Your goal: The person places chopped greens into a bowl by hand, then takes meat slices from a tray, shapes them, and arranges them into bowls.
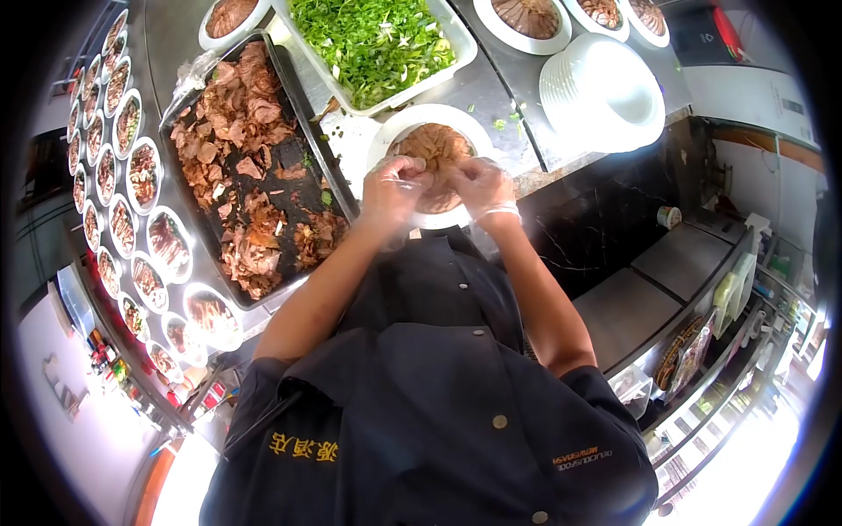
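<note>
A white bowl (379, 149) of thin brown meat slices (431, 142) stands on the counter in front of me, the slices overlapping in a round layer. Over its left side my left hand (395, 187), in a clear plastic glove, pinches at the slices. My right hand (482, 187), gloved likewise, pinches at the meat from the right side. The fingertips are close together near the bowl's middle and partly hide what they grip. Left of the bowl lies a dark tray (294, 198) with piles of sliced meat (250, 96).
A white tub (465, 60) of chopped greens stands beyond the bowl. Stacked white bowls (605, 92) are at the right. Filled bowls (526, 39) line the back, and many more filled bowls (145, 175) cover the left side. A dark marble-patterned surface (596, 219) lies at right.
</note>
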A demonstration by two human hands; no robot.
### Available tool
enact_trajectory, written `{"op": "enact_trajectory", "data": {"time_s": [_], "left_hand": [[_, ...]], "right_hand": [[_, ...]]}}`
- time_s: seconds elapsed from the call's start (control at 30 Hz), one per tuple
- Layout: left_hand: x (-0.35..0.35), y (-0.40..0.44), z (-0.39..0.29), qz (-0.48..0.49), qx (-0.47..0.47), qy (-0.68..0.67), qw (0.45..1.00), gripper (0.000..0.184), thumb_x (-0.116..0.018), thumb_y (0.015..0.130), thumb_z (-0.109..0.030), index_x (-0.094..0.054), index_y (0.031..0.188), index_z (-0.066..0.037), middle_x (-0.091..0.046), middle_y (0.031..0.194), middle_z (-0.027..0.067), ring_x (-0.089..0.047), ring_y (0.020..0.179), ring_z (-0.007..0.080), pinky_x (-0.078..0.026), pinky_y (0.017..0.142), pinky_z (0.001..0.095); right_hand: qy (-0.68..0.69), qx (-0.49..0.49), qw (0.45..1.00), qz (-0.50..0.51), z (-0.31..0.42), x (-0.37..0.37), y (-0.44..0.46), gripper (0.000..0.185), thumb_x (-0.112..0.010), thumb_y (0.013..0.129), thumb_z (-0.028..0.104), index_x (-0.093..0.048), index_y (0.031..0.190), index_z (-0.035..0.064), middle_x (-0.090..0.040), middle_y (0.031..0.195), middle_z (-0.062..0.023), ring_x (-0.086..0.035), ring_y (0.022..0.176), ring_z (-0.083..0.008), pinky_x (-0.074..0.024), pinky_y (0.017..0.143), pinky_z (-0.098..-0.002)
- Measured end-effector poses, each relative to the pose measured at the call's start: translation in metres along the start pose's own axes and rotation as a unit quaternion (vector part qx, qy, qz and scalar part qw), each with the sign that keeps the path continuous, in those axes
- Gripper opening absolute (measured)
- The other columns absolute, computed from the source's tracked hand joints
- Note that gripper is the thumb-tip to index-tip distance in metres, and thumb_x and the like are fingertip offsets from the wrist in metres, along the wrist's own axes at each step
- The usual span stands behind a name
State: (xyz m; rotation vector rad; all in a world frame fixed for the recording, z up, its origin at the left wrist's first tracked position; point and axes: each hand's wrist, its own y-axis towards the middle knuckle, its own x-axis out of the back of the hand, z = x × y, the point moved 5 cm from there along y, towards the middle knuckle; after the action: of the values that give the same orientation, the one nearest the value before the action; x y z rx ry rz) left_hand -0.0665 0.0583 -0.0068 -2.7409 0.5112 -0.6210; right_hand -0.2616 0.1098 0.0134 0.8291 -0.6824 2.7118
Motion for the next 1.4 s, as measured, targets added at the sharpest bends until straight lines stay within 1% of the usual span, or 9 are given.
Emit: {"op": "enact_trajectory", "data": {"time_s": [0.27, 0.33, 0.5, 0.57, 0.67, 0.8, 0.87, 1.3, 1.4], "left_hand": [[0.001, -0.002, -0.001, 0.008, -0.016, -0.017, 1.000, 0.026, -0.084, 0.093, -0.012, -0.080, 0.117, -0.005, -0.077, 0.110, 0.0109, -0.075, 0.096, 0.0178, -0.061, 0.086, 0.0325], [0.006, -0.010, -0.026, -0.009, -0.167, 0.033, 0.985, 0.032, -0.081, 0.094, -0.006, -0.079, 0.126, -0.007, -0.073, 0.111, 0.0116, -0.074, 0.096, 0.0205, -0.061, 0.085, 0.0324], [0.005, -0.008, -0.028, 0.014, -0.248, 0.118, 0.961, 0.039, -0.079, 0.094, -0.002, -0.077, 0.132, -0.010, -0.073, 0.108, 0.0114, -0.074, 0.093, 0.0218, -0.061, 0.085, 0.0322], [0.005, -0.012, -0.028, 0.005, -0.265, 0.079, 0.961, 0.039, -0.079, 0.095, -0.001, -0.077, 0.133, -0.008, -0.073, 0.108, 0.0108, -0.074, 0.093, 0.0203, -0.061, 0.085, 0.0320], [-0.003, -0.022, -0.034, 0.114, -0.093, -0.113, 0.983, 0.039, -0.082, 0.096, 0.000, -0.073, 0.134, -0.001, -0.076, 0.117, 0.0075, -0.075, 0.101, 0.0131, -0.062, 0.090, 0.0290], [0.000, -0.026, -0.050, 0.138, -0.020, -0.127, 0.982, 0.039, -0.080, 0.097, 0.000, -0.072, 0.135, 0.000, -0.078, 0.118, 0.0085, -0.076, 0.102, 0.0134, -0.062, 0.092, 0.0281], [0.011, -0.027, -0.050, 0.106, 0.102, -0.137, 0.980, 0.035, -0.078, 0.100, -0.003, -0.072, 0.134, 0.001, -0.079, 0.116, 0.0095, -0.075, 0.103, 0.0134, -0.061, 0.093, 0.0282], [-0.003, -0.006, 0.004, -0.002, 0.031, 0.024, 0.999, 0.023, -0.084, 0.098, -0.014, -0.076, 0.114, -0.001, -0.082, 0.103, 0.0089, -0.076, 0.089, 0.0130, -0.063, 0.081, 0.0308], [-0.008, -0.005, 0.023, 0.023, 0.005, -0.065, 0.998, 0.022, -0.083, 0.098, -0.013, -0.076, 0.115, -0.002, -0.082, 0.103, 0.0088, -0.077, 0.090, 0.0139, -0.063, 0.081, 0.0303]], "right_hand": [[-0.018, 0.045, 0.998, 0.028, -0.005, 0.006, -0.002, 0.017, -0.074, 0.098, 0.022, -0.080, 0.101, 0.0071, -0.080, 0.096, -0.0149, -0.077, 0.088, -0.0340, -0.0583, 0.080, -0.0406], [0.016, 0.029, 0.999, 0.034, -0.020, 0.004, -0.003, 0.015, -0.072, 0.098, 0.019, -0.080, 0.104, 0.0074, -0.080, 0.098, -0.0152, -0.077, 0.090, -0.0321, -0.0588, 0.082, -0.0396], [0.075, 0.053, 0.996, 0.014, -0.045, 0.002, -0.001, 0.020, -0.069, 0.098, 0.005, -0.077, 0.116, 0.0026, -0.082, 0.106, -0.0170, -0.079, 0.095, -0.0236, -0.0608, 0.089, -0.0344], [0.278, -0.028, 0.960, 0.011, -0.053, 0.004, -0.010, 0.029, -0.068, 0.095, -0.006, -0.072, 0.124, -0.0027, -0.081, 0.112, -0.0166, -0.077, 0.101, -0.0198, -0.0617, 0.093, -0.0324], [0.374, -0.037, 0.926, 0.032, -0.023, 0.015, -0.023, 0.036, -0.073, 0.093, -0.011, -0.069, 0.128, -0.0045, -0.079, 0.117, -0.0134, -0.075, 0.105, -0.0192, -0.0616, 0.095, -0.0313], [0.348, -0.001, 0.938, 0.007, 0.003, 0.007, -0.030, 0.028, -0.080, 0.095, -0.004, -0.072, 0.122, -0.0038, -0.079, 0.111, -0.0103, -0.074, 0.101, -0.0156, -0.0609, 0.092, -0.0290], [0.375, -0.021, 0.927, -0.021, 0.005, 0.007, -0.030, 0.022, -0.081, 0.097, 0.001, -0.075, 0.118, -0.0032, -0.080, 0.108, -0.0095, -0.074, 0.099, -0.0141, -0.0605, 0.090, -0.0277], [0.327, -0.083, 0.941, -0.033, -0.040, -0.032, -0.004, 0.018, -0.085, 0.094, 0.005, -0.079, 0.109, -0.0005, -0.079, 0.101, -0.0055, -0.071, 0.087, -0.0119, -0.0586, 0.079, -0.0276], [0.411, -0.067, 0.909, -0.026, -0.050, -0.044, -0.003, 0.017, -0.088, 0.092, 0.009, -0.079, 0.104, 0.0008, -0.079, 0.099, -0.0037, -0.071, 0.087, -0.0109, -0.0579, 0.079, -0.0271]]}}
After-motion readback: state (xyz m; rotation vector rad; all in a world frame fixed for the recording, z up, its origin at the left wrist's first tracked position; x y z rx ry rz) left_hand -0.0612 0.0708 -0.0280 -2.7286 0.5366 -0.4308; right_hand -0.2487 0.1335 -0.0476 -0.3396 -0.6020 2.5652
